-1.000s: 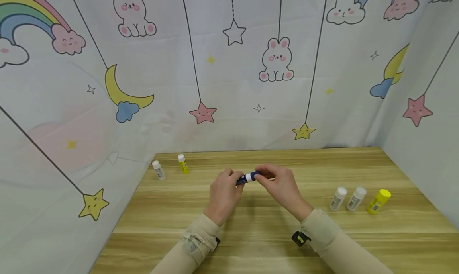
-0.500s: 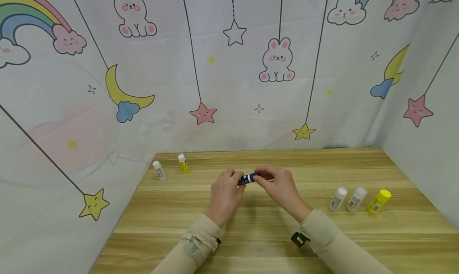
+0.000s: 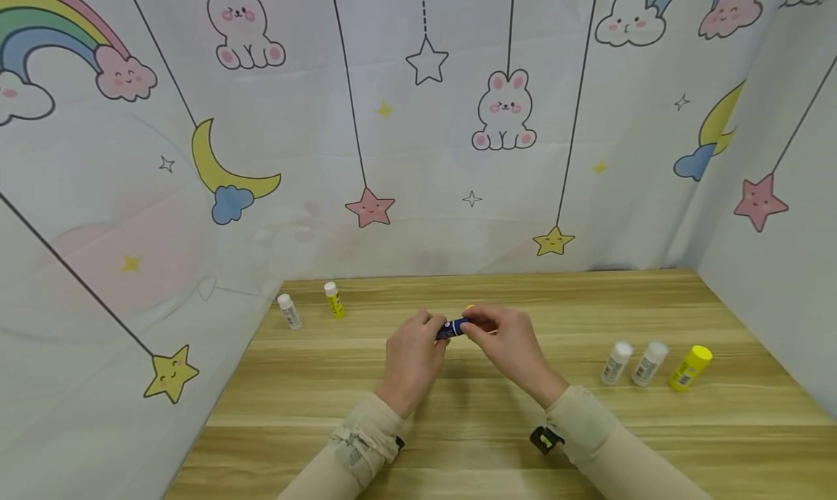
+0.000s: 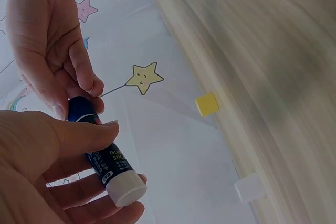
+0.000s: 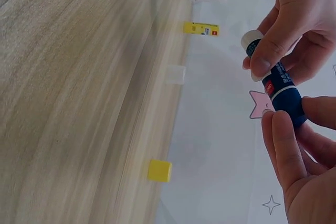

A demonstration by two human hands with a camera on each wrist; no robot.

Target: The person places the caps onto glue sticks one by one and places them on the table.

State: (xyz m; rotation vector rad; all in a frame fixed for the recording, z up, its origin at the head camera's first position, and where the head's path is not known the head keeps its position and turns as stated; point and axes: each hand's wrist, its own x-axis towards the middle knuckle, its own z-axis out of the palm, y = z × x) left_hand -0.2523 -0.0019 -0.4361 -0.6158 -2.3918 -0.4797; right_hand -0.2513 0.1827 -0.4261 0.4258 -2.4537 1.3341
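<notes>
A dark blue glue stick [image 3: 450, 330] is held between both hands above the table. My left hand [image 3: 413, 358] grips its body, thumb along the label, with the white base [image 4: 126, 189] sticking out past the fingers. My right hand [image 3: 513, 344] pinches the blue cap [image 5: 289, 106] at the other end between thumb and fingertips. Only a thin white ring shows between cap and body. Beyond the hands, a small yellow cap [image 5: 159, 171] and a whitish cap [image 5: 177, 74] sit on the table; in the head view the hands mostly hide them.
At the far left stand a white glue stick [image 3: 289, 312] and a yellow one with a white top [image 3: 334, 300]. On the right are two white glue sticks [image 3: 617, 363] and a yellow one [image 3: 691, 369]. A printed curtain [image 3: 418, 158] hangs behind the wooden table [image 3: 471, 442].
The blue cap has slid closer to the glue stick's body, narrowing the wide white band to a thin ring. A bit of yellow now peeks out above my right fingertips.
</notes>
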